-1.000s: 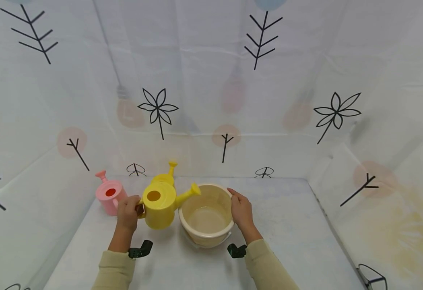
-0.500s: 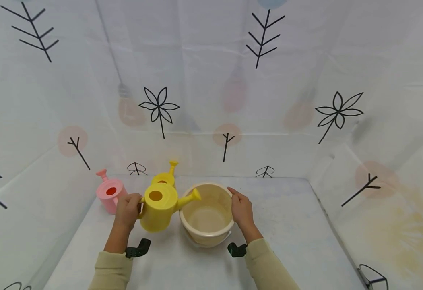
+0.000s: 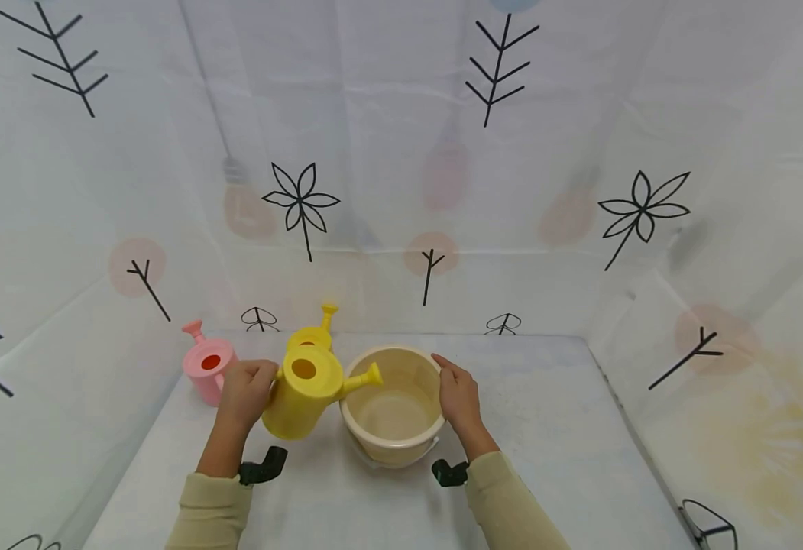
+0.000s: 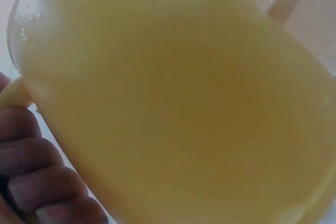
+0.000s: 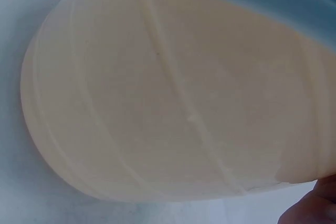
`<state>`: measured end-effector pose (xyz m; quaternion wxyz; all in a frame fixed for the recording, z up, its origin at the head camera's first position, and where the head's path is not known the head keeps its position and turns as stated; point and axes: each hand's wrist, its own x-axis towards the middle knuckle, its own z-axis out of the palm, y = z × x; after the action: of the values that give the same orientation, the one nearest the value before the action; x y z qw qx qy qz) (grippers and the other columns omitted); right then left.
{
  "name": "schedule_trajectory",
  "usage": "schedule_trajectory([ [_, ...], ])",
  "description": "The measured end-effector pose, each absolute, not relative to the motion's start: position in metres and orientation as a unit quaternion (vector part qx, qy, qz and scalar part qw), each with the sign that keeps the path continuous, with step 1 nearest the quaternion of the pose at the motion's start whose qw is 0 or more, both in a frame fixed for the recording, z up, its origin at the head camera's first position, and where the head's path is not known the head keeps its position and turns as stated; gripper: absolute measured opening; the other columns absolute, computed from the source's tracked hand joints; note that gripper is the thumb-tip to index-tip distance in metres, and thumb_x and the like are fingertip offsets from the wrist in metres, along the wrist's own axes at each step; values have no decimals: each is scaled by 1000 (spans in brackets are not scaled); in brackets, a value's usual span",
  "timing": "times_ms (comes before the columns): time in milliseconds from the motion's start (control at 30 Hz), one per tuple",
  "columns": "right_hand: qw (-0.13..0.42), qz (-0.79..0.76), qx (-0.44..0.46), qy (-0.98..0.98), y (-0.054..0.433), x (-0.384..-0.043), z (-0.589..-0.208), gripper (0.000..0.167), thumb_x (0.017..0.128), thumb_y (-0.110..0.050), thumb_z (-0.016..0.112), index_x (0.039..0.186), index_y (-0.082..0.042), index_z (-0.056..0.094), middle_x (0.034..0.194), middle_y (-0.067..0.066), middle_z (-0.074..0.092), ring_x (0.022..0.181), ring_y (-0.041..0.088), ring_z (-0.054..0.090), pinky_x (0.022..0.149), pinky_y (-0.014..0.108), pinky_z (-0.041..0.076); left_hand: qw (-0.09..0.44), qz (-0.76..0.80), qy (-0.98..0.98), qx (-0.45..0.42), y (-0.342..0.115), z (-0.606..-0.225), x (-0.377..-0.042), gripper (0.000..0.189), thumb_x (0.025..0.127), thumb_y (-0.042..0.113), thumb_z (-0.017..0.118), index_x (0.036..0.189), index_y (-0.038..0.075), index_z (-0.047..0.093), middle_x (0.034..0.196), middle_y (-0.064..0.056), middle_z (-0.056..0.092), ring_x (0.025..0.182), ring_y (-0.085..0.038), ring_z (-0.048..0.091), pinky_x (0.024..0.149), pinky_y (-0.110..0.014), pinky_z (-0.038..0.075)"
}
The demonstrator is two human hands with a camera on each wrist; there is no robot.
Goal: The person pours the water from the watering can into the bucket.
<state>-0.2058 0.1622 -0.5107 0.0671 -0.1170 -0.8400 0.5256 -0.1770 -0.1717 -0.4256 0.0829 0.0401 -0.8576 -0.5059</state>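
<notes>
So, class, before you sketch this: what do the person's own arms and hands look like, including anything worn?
The left hand and right hand are ungloved. The left sleeve and right sleeve are plain pale khaki. A small, dark left wrist device and right wrist device are worn. No cables can be made out.

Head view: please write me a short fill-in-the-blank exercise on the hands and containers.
The left hand holds a tilted watering can coloured ____.
The leftmost can is ____.
Counting the held one, ____ watering cans are in view.
The right hand grips a cream-coloured ____.

Missing words: yellow; pink; three; bucket.
</notes>
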Motion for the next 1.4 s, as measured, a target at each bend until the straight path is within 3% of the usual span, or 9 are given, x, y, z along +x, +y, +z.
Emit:
schedule_trajectory([
  [267, 46, 557, -118, -821, 162, -205, -509, 46, 98, -28, 30, 133, -29, 59, 138, 6, 57, 86, 29, 62, 55, 28, 44, 44, -474, -878, 60, -169, -416, -180, 35, 88, 21, 46, 57, 5, 48, 54, -6, 49, 63, -24, 53, 58, -30, 46],
  [600, 50, 552, -117, -824, 162, -206, -511, 44, 96, -29, 36, 134, -27, 59, 137, 6, 58, 92, 25, 63, 60, 26, 47, 16, -420, -905, 67, -166, -408, -184, 37, 89, 27, 44, 61, 6, 54, 63, -7, 58, 69, -23, 55, 62, -28, 46],
  [800, 59, 538, -118, -832, 161, -207, -513, 43, 96, -29, 37, 133, -29, 59, 129, 7, 63, 82, 22, 61, 59, 27, 46, 0, -389, -919, 67, -163, -400, -185, 37, 89, 30, 44, 66, 7, 60, 68, -6, 61, 70, -22, 55, 62, -28, 45],
  [1200, 68, 530, -116, -838, 161, -207, -512, 45, 95, -30, 37, 133, -25, 59, 123, 8, 67, 78, 21, 59, 60, 27, 45, -8, -358, -932, 52, -157, -393, -189, 34, 86, 33, 48, 65, 8, 59, 69, -6, 61, 68, -22, 54, 60, -28, 45],
  [1400, 69, 521, -122, -842, 161, -207, -511, 44, 95, -30, 37, 132, -28, 60, 123, 6, 67, 85, 20, 59, 65, 26, 45, -19, -354, -934, 51, -157, -394, -189, 34, 86, 33, 47, 65, 8, 58, 70, -5, 61, 68, -21, 54, 61, -28, 46],
])
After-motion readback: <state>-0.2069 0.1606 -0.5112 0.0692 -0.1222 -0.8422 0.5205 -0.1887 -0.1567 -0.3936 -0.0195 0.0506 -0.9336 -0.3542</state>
